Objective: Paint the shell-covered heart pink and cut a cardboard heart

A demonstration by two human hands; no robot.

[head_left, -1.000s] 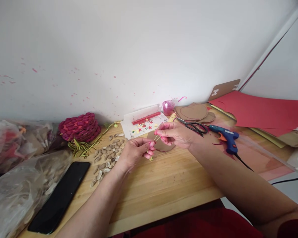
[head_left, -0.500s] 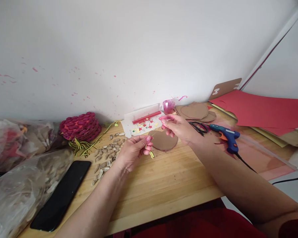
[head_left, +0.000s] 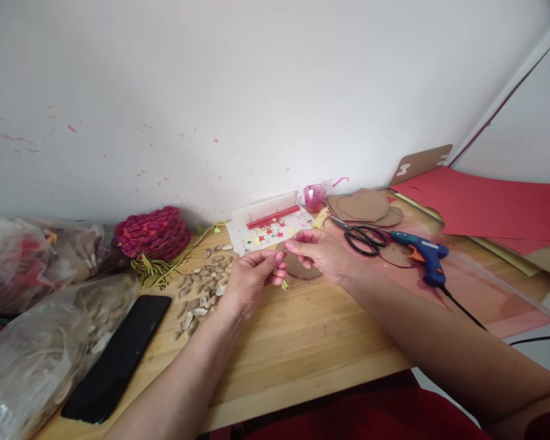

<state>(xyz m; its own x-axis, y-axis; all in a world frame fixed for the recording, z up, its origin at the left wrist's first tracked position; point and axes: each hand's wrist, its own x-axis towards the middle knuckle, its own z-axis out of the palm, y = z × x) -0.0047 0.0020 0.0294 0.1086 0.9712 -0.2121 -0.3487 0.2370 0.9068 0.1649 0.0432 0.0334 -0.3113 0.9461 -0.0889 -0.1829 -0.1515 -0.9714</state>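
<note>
A yellow-green cord (head_left: 285, 285) hangs in a short end from my left hand (head_left: 258, 273), whose thumb and fingers pinch it. My right hand (head_left: 323, 253) is closed in a pinch right beside the left fingertips, and it appears to grip the same cord. Fingers hide most of the cord between the hands. Behind and below them lies a round cardboard piece (head_left: 300, 266), partly covered by the right hand. To the left, peanut shells (head_left: 206, 284) are scattered on the wooden table (head_left: 311, 342).
At right lie black-handled scissors (head_left: 365, 240) and a blue glue gun (head_left: 428, 253). Star cutouts (head_left: 269, 231) rest on white paper. A stack of magenta pieces (head_left: 151, 235), a phone (head_left: 119, 357), plastic bags (head_left: 41, 348) and red sheets (head_left: 495, 205) surround the work area.
My right hand has come down and left, closing the gap to my left hand. More of the scissors and a yellow piece now show behind it. The view has shifted slightly.
</note>
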